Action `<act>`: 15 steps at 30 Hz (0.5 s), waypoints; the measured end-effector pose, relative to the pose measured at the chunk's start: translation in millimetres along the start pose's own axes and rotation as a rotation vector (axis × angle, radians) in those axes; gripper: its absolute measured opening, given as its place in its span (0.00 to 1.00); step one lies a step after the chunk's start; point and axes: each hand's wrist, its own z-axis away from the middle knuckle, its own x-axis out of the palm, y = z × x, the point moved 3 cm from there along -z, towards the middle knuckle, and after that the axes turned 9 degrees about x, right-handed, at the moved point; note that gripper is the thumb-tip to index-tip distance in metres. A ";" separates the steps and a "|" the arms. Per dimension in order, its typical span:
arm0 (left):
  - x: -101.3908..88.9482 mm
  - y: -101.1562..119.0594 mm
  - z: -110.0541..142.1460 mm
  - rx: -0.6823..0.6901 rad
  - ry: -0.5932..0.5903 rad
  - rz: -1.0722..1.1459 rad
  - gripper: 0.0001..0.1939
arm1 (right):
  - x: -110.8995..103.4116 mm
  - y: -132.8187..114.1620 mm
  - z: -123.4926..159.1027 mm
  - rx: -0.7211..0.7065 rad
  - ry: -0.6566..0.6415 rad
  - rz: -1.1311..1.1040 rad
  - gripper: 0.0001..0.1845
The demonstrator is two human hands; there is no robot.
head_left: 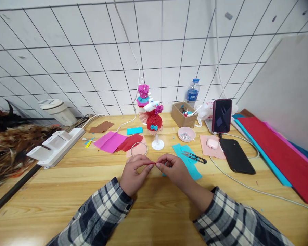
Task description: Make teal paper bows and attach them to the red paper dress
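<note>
My left hand (pixel 135 172) and my right hand (pixel 176 169) meet over the front of the table. Both pinch a tiny red piece (pixel 154 163) between thumb and fingertips; most of it is hidden, and its material is unclear. Just beyond them stands a small decorated figure (pixel 154 121) on a white round-footed stand, dressed in crinkled red with a blue bow. A second figure (pixel 143 92) in magenta and blue is partly hidden behind it. Close to my right hand lie blue sheets (pixel 178 149) with black thread snips (pixel 194 157) on top. A thin ring (pixel 139 149) lies past my left hand.
Magenta sheet (pixel 110 141), red sheet (pixel 130 141) and brown sheet (pixel 102 126) lie left. A pink bowl of beads (pixel 186 134), cardboard box (pixel 184 115) and bottle (pixel 192 92) stand right of centre, phones (pixel 237 155) further right. A power strip (pixel 59 147) is left; cables cross the table.
</note>
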 end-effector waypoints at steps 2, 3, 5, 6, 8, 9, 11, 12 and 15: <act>-3.0 0.8 -0.1 0.082 -0.001 -0.128 0.11 | -1.9 0.5 -0.5 -0.014 -0.003 -0.013 0.08; -5.5 1.6 0.1 0.135 0.006 -0.200 0.10 | -2.9 0.5 -0.3 -0.028 0.006 -0.016 0.08; -12.1 3.4 1.3 0.248 0.040 -0.336 0.08 | -4.5 0.4 0.6 -0.024 0.018 -0.044 0.11; -15.6 4.0 2.3 0.295 0.061 -0.394 0.08 | -4.7 0.7 1.1 0.003 0.009 -0.073 0.14; -21.3 4.4 4.5 0.355 0.077 -0.477 0.10 | -3.0 1.6 2.4 0.094 -0.053 -0.143 0.17; -22.9 4.4 5.7 0.366 0.072 -0.500 0.10 | -1.4 2.0 3.1 0.138 -0.093 -0.174 0.17; -23.5 4.7 7.6 0.361 0.047 -0.517 0.11 | 2.0 2.2 3.9 0.186 -0.154 -0.219 0.17; -22.6 5.1 8.3 0.350 0.032 -0.520 0.10 | 3.5 2.4 4.0 0.194 -0.170 -0.237 0.17; -18.0 6.1 8.4 0.317 -0.002 -0.540 0.09 | 6.5 3.9 3.8 0.215 -0.191 -0.284 0.15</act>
